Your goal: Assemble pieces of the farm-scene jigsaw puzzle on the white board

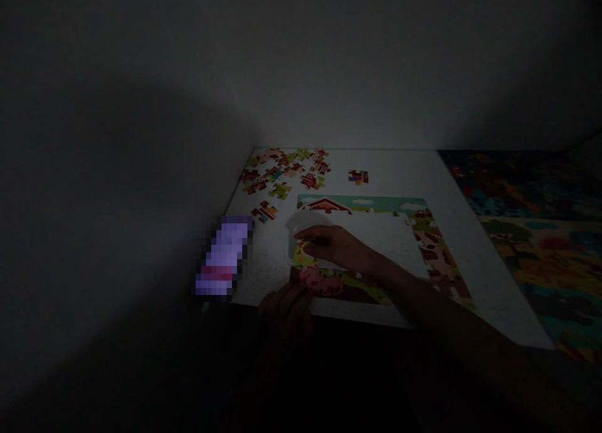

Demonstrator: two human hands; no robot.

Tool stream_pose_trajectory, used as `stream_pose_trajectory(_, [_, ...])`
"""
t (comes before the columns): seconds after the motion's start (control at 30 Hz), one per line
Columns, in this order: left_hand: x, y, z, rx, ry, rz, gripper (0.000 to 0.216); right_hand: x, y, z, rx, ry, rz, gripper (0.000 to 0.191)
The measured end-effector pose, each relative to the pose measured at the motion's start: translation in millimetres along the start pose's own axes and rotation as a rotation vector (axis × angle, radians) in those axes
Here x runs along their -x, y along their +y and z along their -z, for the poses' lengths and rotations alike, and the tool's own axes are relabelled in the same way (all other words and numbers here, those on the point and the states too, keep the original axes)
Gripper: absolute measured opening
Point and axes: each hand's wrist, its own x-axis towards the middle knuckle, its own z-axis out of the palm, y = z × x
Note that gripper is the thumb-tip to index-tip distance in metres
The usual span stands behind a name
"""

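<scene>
Toward the white table's (399,169) near edge lies our farm jigsaw (385,204), our right hand (333,241) curled above it, our left hand (288,307) at that edge. We cannot tell whether either pinches anything. Loose pieces (280,190) crowd the table's far-left corner.

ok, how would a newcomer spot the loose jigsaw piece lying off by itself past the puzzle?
Start at the white tabletop and find the partly built puzzle. Beyond its sky-blue far edge lies one loose piece, partly red. Unlike the scattered pieces left of it, no other piece touches it.
</scene>
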Motion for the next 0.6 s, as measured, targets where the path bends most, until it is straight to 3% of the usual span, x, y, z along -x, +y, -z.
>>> stream_pose_trajectory(0.43, [-5.3,-3.4,4.4,-0.024,-0.052,-0.056,0.028,3.0,-6.2,-3.3,0.250,-0.010,0.135,0.033])
stream_pose_trajectory(0.53, [-7.1,-9.3,10.2,-0.014,-0.095,-0.140,0.029,4.8,-10.9,-3.0,0.356,-0.019,0.196,0.033])
stream_pose_trajectory(0.57, [-7.1,-13.9,11.7,-0.008,-0.201,-0.168,0.032,5.0,-12.4,-2.5,0.383,-0.024,0.225,0.034])
stream_pose_trajectory(0.6, [-6.9,-20.2,12.4,-0.005,-0.187,-0.192,0.033,4.5,-13.4,-1.7,0.424,-0.043,0.249,0.034])
